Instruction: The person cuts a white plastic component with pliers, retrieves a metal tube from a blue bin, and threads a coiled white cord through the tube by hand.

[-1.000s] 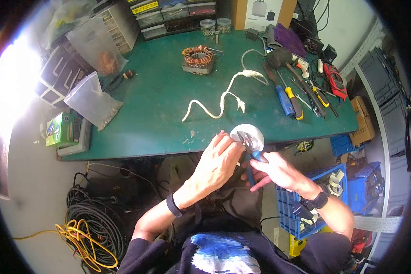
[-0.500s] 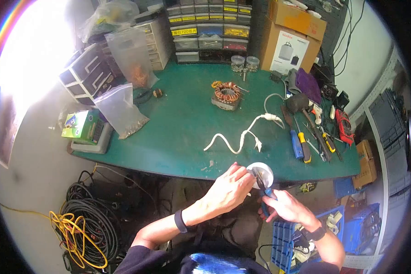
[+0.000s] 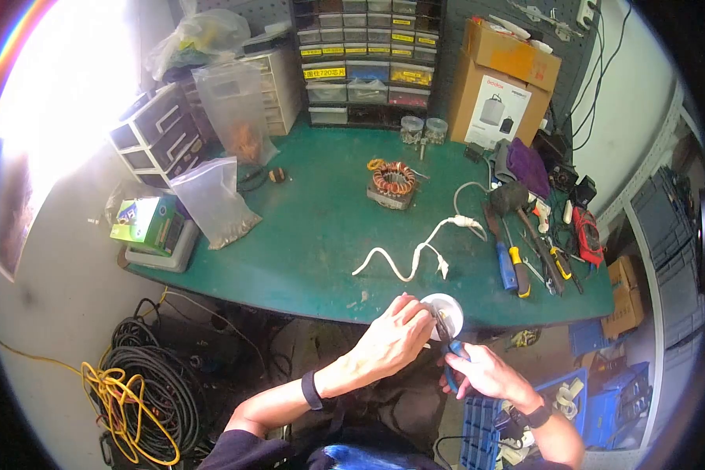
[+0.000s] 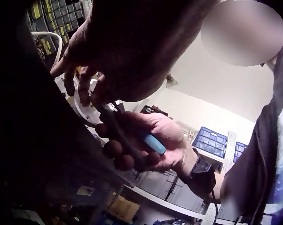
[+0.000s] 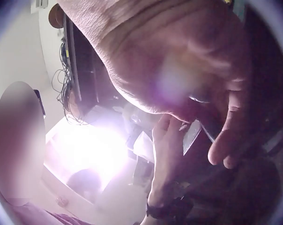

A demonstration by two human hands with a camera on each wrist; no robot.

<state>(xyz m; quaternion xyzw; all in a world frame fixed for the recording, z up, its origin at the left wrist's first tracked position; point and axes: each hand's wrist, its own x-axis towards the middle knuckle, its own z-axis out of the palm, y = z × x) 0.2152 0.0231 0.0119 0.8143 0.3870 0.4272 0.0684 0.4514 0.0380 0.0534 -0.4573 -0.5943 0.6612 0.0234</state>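
Note:
Just in front of the bench edge, my left hand (image 3: 398,335) grips a white round cup-shaped piece (image 3: 453,307) by its left side, fingers curled at the rim. My right hand (image 3: 486,370) holds pliers with blue handles (image 3: 455,348), palm around the grips. The dark nose of the pliers reaches into the hollow of the white piece, close to the left fingertips. What the nose bites on is hidden. In the left wrist view, the left fingers (image 4: 87,86) bend over the white piece, and a blue handle (image 4: 154,143) crosses the right palm.
On the green bench (image 3: 313,235) lie a white cord with a plug (image 3: 415,262) and a copper-wound coil (image 3: 392,184). Screwdrivers (image 3: 509,262) and other tools are at the right. Bags and a green box (image 3: 145,223) stand left; cables (image 3: 153,384) coil on the floor.
The head view has tilted upward, showing more of the drawers and box behind the bench. Both hands keep their grip, with the pliers still at the white piece.

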